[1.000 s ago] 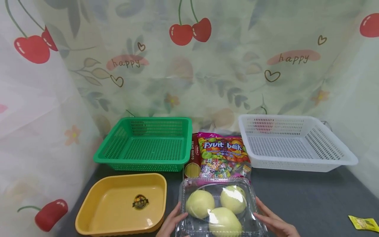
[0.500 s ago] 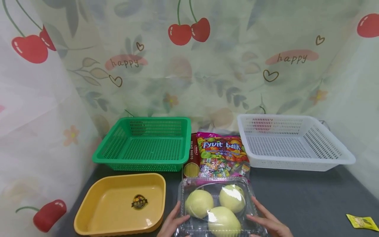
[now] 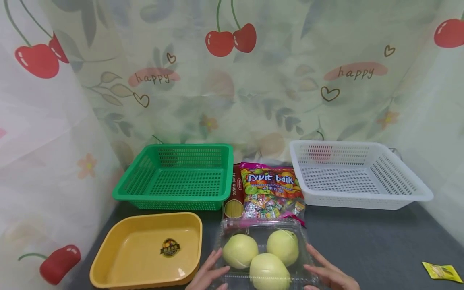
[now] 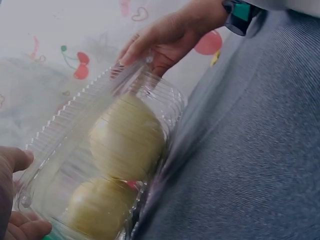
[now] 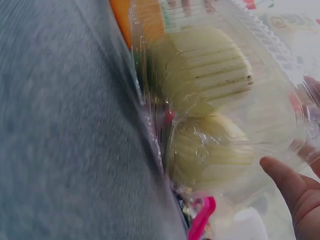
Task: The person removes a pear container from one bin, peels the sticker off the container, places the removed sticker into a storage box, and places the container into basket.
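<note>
A clear plastic clamshell box (image 3: 232, 278) lies at the front middle of the table, its edges blurred. Inside are pale yellow-green fruits like pears, with one fruit (image 3: 240, 251) at left, another fruit (image 3: 282, 247) at right and a third fruit (image 3: 270, 272) in front. My left hand (image 3: 207, 272) grips the box's left side; in the left wrist view its thumb and fingers pinch the ribbed rim. On the opposite side my right hand (image 3: 331, 273) holds the rim, thumb (image 5: 285, 177) on the near face and other fingers partly behind the clear plastic. Whether the lid is lifted I cannot tell.
Behind the box lie a candy bag (image 3: 273, 189) and a dark red pasta pack (image 3: 235, 193). A green basket (image 3: 174, 197) stands back left, a white basket (image 3: 362, 199) back right, a yellow tray (image 3: 145, 237) front left. A small yellow packet (image 3: 441, 271) lies at right.
The fruits appear slightly further left, and the bright glare and oval outline on the lid have faded. Both hands stay at the box's sides, the right one slightly nearer the middle than at first.
</note>
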`<state>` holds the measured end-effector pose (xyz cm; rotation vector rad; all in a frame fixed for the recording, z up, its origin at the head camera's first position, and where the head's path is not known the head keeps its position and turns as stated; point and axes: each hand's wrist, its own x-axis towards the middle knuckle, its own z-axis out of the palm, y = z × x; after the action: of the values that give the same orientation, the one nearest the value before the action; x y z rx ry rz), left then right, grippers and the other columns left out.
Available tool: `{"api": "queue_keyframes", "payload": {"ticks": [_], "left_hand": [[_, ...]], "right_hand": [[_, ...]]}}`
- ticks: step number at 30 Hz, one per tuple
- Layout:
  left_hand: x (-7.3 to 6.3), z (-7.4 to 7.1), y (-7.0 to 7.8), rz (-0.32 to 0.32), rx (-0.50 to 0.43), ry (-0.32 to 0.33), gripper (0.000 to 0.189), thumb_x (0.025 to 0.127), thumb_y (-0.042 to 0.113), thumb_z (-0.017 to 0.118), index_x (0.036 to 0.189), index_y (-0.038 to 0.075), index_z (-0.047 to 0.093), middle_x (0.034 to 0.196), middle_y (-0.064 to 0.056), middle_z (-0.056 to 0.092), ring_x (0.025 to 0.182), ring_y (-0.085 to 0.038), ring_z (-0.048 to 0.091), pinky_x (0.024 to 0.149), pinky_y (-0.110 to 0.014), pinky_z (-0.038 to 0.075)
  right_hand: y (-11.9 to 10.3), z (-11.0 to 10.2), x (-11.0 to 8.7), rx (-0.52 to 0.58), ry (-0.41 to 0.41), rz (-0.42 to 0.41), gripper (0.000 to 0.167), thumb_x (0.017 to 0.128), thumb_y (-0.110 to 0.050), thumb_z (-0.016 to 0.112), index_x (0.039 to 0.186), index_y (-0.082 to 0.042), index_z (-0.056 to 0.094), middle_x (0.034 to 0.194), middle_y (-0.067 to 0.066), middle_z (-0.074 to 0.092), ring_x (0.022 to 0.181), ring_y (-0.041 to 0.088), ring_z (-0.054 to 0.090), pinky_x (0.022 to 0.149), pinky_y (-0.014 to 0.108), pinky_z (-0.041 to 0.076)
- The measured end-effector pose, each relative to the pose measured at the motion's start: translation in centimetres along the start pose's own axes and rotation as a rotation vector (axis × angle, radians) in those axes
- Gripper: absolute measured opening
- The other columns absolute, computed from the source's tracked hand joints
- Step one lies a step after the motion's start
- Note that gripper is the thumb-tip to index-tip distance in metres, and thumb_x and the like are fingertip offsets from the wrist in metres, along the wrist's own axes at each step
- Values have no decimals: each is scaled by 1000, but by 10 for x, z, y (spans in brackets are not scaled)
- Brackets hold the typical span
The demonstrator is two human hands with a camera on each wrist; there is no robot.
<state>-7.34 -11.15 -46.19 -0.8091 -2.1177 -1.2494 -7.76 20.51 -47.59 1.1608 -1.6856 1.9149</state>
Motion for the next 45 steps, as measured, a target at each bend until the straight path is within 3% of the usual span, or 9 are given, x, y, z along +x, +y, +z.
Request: {"api": "queue_keyframes", "payload": {"ticks": [2, 4, 8, 13, 21, 25, 29, 38, 45], "left_hand": [[1, -1, 4, -6, 55, 36, 46, 64, -5, 77, 105, 14, 69, 134, 2, 54, 131, 1, 35, 98, -11, 36], [3, -3, 11, -71, 127, 67, 45, 63, -1, 79, 102, 20, 70, 126, 1, 61, 127, -1, 42, 97, -12, 38], [5, -7, 23, -189, 153, 98, 39, 65, 0, 80, 96, 23, 71, 117, 4, 66, 121, -4, 49, 93, -13, 42], [6, -10, 23, -129, 129, 140, 42, 63, -7, 78, 96, 18, 70, 112, -1, 68, 122, -7, 51, 97, -6, 34], [11, -14, 24, -69, 51, 147, 42, 66, -11, 74, 101, 14, 69, 113, -8, 67, 126, -3, 46, 101, -7, 31], [16, -16, 32, -144, 65, 172, 44, 67, -9, 74, 100, 19, 69, 113, -5, 67, 124, -4, 48, 99, -8, 34], [20, -20, 36, -181, 58, 175, 41, 67, -10, 74, 100, 14, 69, 113, -7, 66, 125, -4, 48, 100, -8, 33], [33, -34, 43, -188, 40, 162, 42, 70, -9, 73, 106, 11, 66, 120, -6, 63, 128, 0, 43, 94, -11, 42], [49, -51, 38, -55, 49, 130, 44, 72, -13, 69, 112, 4, 63, 126, -11, 58, 133, -5, 39, 99, -10, 36]], "right_hand": [[1, 0, 2, 42, -40, -29, 61, 58, 42, 52, 117, 27, 46, 147, 28, 29, 139, 24, 31, 99, 27, 44], [0, -1, 3, 71, -85, -41, 61, 60, 41, 51, 119, 27, 43, 148, 28, 26, 141, 24, 25, 101, 28, 43], [-2, -1, 7, 83, -139, -35, 62, 61, 41, 50, 121, 27, 41, 150, 27, 23, 143, 23, 21, 102, 28, 42], [-7, 1, 11, 15, -121, -11, 59, 61, 40, 52, 118, 26, 45, 147, 30, 27, 142, 22, 24, 101, 26, 42], [-20, 10, 23, -95, -27, 10, 54, 61, 38, 55, 113, 22, 53, 141, 29, 38, 137, 22, 34, 97, 24, 46], [-32, 15, 32, -218, 29, 128, 48, 68, 31, 58, 113, 16, 58, 141, 17, 44, 135, 13, 38, 92, 19, 47], [-40, 21, 42, -310, 68, 219, 43, 71, 25, 62, 111, 10, 62, 139, 3, 49, 131, 5, 42, 89, 15, 48], [-52, 23, 65, -301, 5, 231, 41, 75, 22, 59, 114, 10, 61, 143, 2, 45, 132, 6, 41, 90, 18, 48], [-50, 24, 78, -232, -48, 168, 43, 75, 24, 58, 115, 10, 60, 145, 7, 43, 130, 8, 43, 90, 19, 48]]}}
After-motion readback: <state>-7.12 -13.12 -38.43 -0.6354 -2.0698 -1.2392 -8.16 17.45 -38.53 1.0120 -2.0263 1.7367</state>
